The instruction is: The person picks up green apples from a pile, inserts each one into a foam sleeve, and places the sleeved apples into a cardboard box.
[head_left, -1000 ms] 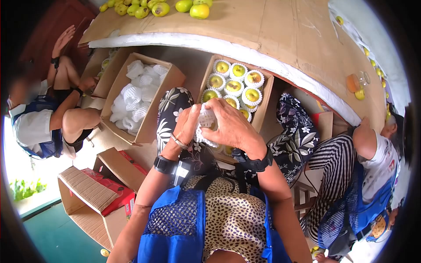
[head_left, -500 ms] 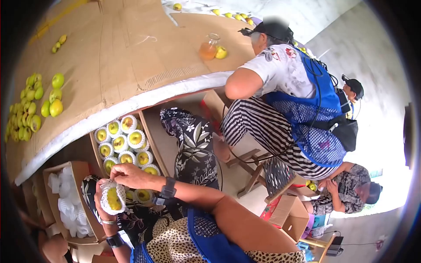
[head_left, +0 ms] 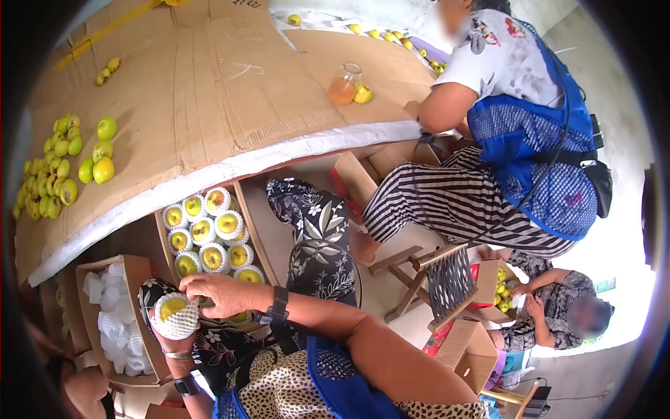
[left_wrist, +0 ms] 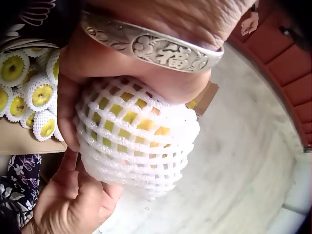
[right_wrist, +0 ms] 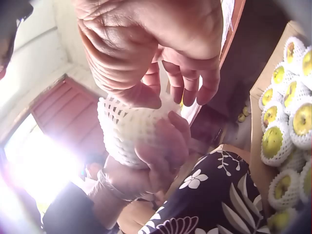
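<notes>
A yellow-green fruit in a white foam net rests in my left hand, whose fingers curl round it. In the left wrist view the netted fruit fills the middle, with yellow and green showing through the mesh. My right hand is at the net's edge, thumb and fingers bent around it. The right wrist view shows my right hand above the foam net, its thumb against the mesh, and my left hand beneath. The fruit's far side is hidden.
A box of netted fruit stands beyond my right hand; a box of foam nets is at the left. Loose fruit and a glass jar sit on the cardboard-covered table. People sit at the right, near a stool.
The head view has swung right since a second ago, bringing other people into sight. The fruit in my left hand has tilted since half a second ago, with more mesh facing the view.
</notes>
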Action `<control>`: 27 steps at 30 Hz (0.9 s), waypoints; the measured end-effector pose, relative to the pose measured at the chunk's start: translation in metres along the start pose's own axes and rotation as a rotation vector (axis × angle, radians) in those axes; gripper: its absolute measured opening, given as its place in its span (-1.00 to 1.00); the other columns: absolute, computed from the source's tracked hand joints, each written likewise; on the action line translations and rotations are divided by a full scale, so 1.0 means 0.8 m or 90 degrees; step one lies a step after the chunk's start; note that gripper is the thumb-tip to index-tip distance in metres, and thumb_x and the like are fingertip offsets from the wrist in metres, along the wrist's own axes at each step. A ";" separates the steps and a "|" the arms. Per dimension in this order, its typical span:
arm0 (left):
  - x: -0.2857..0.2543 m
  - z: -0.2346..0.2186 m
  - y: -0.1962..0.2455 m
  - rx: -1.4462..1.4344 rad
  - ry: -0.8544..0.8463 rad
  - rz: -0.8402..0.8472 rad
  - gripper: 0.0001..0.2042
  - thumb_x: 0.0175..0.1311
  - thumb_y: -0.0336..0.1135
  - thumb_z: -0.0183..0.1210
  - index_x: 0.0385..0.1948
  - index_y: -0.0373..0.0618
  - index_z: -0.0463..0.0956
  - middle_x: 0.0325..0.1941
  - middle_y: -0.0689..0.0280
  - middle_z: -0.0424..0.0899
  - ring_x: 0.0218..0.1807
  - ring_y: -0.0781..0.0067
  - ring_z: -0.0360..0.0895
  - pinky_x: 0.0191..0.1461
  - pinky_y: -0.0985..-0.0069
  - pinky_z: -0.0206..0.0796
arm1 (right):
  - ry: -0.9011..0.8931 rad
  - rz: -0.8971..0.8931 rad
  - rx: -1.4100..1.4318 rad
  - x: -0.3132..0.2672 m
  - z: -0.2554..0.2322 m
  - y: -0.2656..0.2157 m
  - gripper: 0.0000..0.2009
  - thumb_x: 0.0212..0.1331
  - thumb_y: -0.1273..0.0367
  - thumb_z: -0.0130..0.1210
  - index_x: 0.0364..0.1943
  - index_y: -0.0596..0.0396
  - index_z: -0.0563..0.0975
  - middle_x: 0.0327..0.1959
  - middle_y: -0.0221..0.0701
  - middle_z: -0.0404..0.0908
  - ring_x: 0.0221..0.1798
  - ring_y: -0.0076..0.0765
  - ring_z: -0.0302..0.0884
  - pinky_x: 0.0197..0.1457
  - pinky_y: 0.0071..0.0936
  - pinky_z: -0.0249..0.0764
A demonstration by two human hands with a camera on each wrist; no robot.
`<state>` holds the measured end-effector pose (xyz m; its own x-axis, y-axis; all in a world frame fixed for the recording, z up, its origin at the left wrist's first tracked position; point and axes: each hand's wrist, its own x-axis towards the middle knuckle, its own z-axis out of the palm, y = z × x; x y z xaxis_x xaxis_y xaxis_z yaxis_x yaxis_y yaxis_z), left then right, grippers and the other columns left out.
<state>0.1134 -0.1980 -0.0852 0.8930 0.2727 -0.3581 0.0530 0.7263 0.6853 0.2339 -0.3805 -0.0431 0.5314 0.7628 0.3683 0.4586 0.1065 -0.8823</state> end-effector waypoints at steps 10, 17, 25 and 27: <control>0.017 -0.048 -0.030 -0.127 -0.032 -0.048 -0.50 0.19 0.11 -0.18 0.03 -0.04 0.31 0.02 0.23 0.48 0.03 0.27 0.44 0.01 0.30 0.39 | 0.018 0.064 -0.091 -0.004 0.014 -0.009 -0.81 -0.15 0.40 0.08 -0.43 0.13 0.36 -0.40 -0.27 0.42 -0.30 -0.03 0.45 -0.25 -0.22 0.36; 0.008 -0.017 -0.022 -0.188 0.145 -0.022 -0.50 0.18 0.14 -0.25 -0.07 -0.02 0.40 -0.05 0.24 0.53 -0.05 0.20 0.49 -0.08 0.25 0.42 | 0.011 0.032 -0.106 -0.013 0.034 -0.004 -0.71 -0.11 0.33 0.18 -0.28 0.11 0.42 -0.27 -0.31 0.45 -0.21 -0.13 0.46 -0.15 -0.31 0.40; 0.020 -0.032 -0.032 -0.055 0.166 -0.008 -0.59 0.22 0.04 -0.19 -0.23 -0.09 0.47 -0.27 0.26 0.59 -0.22 0.24 0.55 -0.11 0.28 0.40 | -0.050 0.145 -0.074 -0.006 0.047 -0.010 -0.64 -0.19 0.28 0.26 -0.27 0.12 0.48 -0.36 -0.27 0.54 -0.31 -0.19 0.53 -0.22 -0.39 0.44; 0.020 -0.037 -0.042 -0.012 0.163 0.083 -0.75 0.27 -0.16 -0.13 -0.30 -0.12 0.45 -0.35 0.34 0.54 -0.30 0.46 0.49 -0.17 0.48 0.34 | -0.015 0.097 -0.084 -0.008 0.055 -0.001 -0.69 -0.20 0.31 0.26 -0.33 0.13 0.48 -0.41 -0.28 0.54 -0.37 -0.27 0.53 -0.27 -0.43 0.44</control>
<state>0.1128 -0.1991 -0.1326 0.7498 0.5134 -0.4174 -0.0655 0.6853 0.7253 0.1992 -0.3574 -0.0574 0.5855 0.7786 0.2258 0.4651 -0.0945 -0.8802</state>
